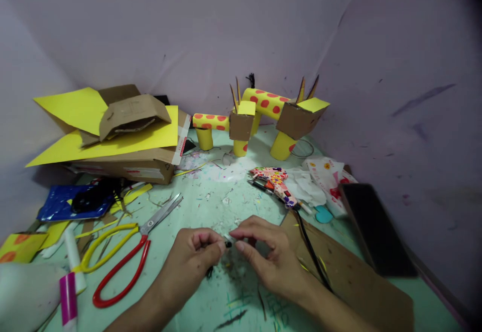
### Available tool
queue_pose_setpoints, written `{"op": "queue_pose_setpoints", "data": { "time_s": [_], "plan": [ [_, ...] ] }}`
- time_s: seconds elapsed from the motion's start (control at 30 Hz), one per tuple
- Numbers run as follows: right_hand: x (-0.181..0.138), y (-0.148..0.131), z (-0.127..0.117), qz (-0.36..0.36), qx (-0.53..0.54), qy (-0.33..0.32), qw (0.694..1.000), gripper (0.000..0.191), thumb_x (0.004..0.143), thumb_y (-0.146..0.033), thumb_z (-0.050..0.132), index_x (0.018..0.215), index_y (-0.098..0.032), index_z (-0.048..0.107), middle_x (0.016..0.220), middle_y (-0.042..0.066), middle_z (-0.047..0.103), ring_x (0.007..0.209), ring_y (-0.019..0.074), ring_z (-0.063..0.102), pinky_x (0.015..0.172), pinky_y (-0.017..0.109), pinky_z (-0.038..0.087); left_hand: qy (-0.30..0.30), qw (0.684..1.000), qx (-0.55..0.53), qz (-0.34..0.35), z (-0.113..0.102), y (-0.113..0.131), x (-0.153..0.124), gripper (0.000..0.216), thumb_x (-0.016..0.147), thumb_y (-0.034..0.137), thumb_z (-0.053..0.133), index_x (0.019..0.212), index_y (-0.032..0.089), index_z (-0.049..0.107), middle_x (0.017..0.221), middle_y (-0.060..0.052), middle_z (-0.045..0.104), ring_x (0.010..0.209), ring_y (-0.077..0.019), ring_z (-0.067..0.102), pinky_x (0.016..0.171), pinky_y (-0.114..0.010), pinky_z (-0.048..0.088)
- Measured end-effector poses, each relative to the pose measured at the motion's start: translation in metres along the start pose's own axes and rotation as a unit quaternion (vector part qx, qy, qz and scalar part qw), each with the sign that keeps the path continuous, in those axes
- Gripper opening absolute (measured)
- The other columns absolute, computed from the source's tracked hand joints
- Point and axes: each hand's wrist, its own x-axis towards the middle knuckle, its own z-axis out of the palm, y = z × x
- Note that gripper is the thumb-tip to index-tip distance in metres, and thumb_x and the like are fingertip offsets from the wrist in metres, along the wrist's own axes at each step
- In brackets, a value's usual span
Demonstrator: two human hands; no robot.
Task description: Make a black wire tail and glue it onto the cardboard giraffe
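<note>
Left hand (198, 254): thumb and fingers closed in a pinch on a small black thread-like bundle (228, 244).
Right hand (267, 254): thumb and index finger parted, just beside the bundle; a pale speck near the index fingertip is too small to identify.
Black bundle: between the 2 hands, above the mint-green paint-marked table (205, 186); its end pokes out past the left fingertips. Dark strands show below the left hand, but I cannot tell if they belong to it.
Drop risk: only a small end is exposed, so a loose pinch could let it slip and scatter among the table's dark marks.
Cord risk: the black cable (312, 254) of the pink flower-patterned glue gun (276, 184) runs beside the right forearm; a sideways sweep could snag it and drag the tool.
Scissors risk: the metal-bladed scissors with 1 yellow and 1 red handle (144, 230) lie near the left forearm; a leftward swing could knock them.
Spotted figures: 2 yellow cardboard animals, a smaller figure (241, 121) and a larger figure (299, 116), stand well apart from the hands; a tug on the cable seems unlikely to reach them.
</note>
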Motion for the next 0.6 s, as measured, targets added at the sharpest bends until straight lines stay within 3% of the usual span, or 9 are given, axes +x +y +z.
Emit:
{"op": "queue_pose_setpoints", "data": {
  "time_s": [0.23,0.43,0.6],
  "plan": [
    [-0.0008,0.0006,0.0006,-0.041,-0.021,-0.025,0.999,0.012,0.081,-0.015,0.058,0.089,-0.016,0.067,0.074,0.005,0.064,0.068,0.0144,0.059,0.060,0.026,0.046,-0.025,0.999,0.020,0.015,-0.0004,0.0024,-0.0013,0.026,0.063,0.040,0.057,0.058,0.014,0.057,0.049,0.005,0.038,0.048,-0.0080,0.030,0.045,-0.022,0.023],
    [-0.0041,-0.0015,-0.0008,-0.039,-0.109,-0.062,0.991,0.011,0.084,-0.019,0.048,0.077,-0.017,0.055,0.069,0.002,0.054,0.062,0.0135,0.052,0.056,0.026,0.039,-0.054,0.996,0.058,0.046,0.0018,0.0041,-0.0015,0.026,0.064,0.039,0.056,0.058,0.014,0.057,0.051,0.004,0.042,0.051,-0.0092,0.034,0.049,-0.023,0.028],
    [-0.0045,-0.0015,0.0008,-0.033,-0.194,-0.108,0.975,0.015,0.088,-0.022,0.038,0.081,-0.017,0.050,0.074,0.003,0.052,0.063,0.0150,0.049,0.056,0.027,0.035,-0.049,0.988,0.126,0.079,0.0026,-0.0016,-0.0020,0.019,0.071,0.030,0.053,0.066,0.015,0.062,0.061,0.000,0.056,0.061,-0.0131,0.047,0.058,-0.024,0.038]
  ]
}}
